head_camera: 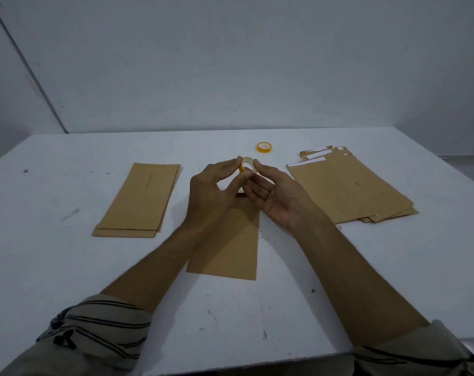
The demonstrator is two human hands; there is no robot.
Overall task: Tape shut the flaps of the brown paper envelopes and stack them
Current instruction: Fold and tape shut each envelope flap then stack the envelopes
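1. Where the striped sleeves enter at the near edge, both forearms reach forward over the white surface. They cross a single envelope whose long axis runs straight away from the person.
2. Its far short end, likely the flap end, lies directly beneath the hands and is mostly hidden by them.
3. The left hand pinches the tape roll between thumb and fingers. The right hand nips its rim with thumb and fingertip, its other fingers loose.
4. Any strip pulled free need only travel downward, and both hands are equally near.
5. A neat stack lies left, a loose pile right, and a spare roll farthest.
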